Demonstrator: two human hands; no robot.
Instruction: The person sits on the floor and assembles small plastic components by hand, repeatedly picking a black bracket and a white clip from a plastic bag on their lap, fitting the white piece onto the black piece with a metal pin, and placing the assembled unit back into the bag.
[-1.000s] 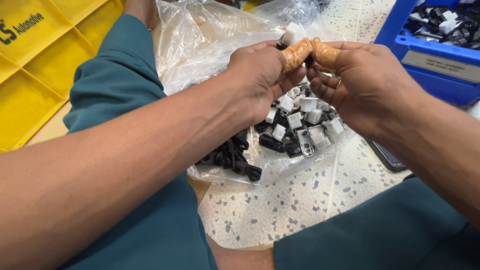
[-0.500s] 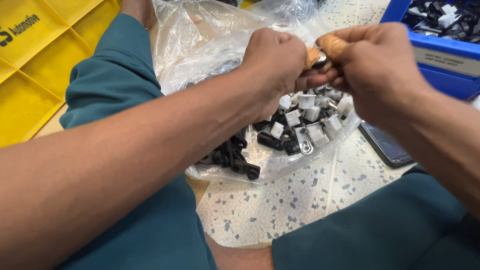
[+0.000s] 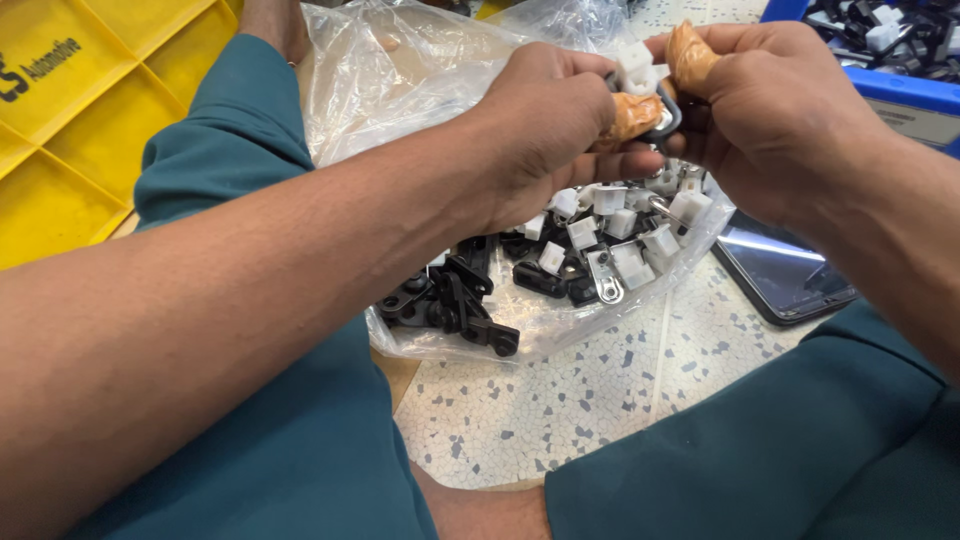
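My left hand and my right hand meet above an open clear plastic bag. Between their fingertips they pinch a small part with a white plastic clip and a dark metal loop. Orange rubber finger covers sit on my left thumb and a right fingertip. Below the hands, the bag holds a heap of several black and white clip parts, some with metal eyelets.
A yellow plastic crate stands at the left. A blue bin with similar parts sits at the top right. A dark phone lies on the speckled floor. My teal-trousered legs frame the bag.
Both hands have stayed together on the small part and shifted slightly right and up. The fingers have turned around the part, so the white clip now shows on top.
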